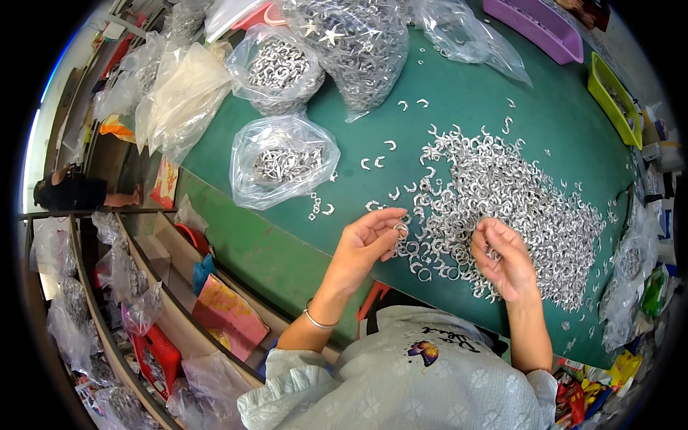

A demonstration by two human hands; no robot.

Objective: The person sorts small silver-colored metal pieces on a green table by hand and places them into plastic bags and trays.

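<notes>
A large heap of small silver C-shaped metal rings [516,201] lies spread on the green table [459,93]. My left hand [365,244] pinches one silver ring [400,228] between thumb and fingers at the heap's near-left edge. My right hand [502,258] rests on the near side of the heap, fingers curled over some rings; what it holds is hidden by the fingers. A thin silver bangle [317,321] sits on my left wrist.
Clear plastic bags of metal parts [283,161] [279,68] [358,43] stand at the table's far left. A purple tray [534,25] and a yellow-green tray [615,97] sit at the far right. Shelves with bags [129,287] run along my left. Another person [79,192] is at far left.
</notes>
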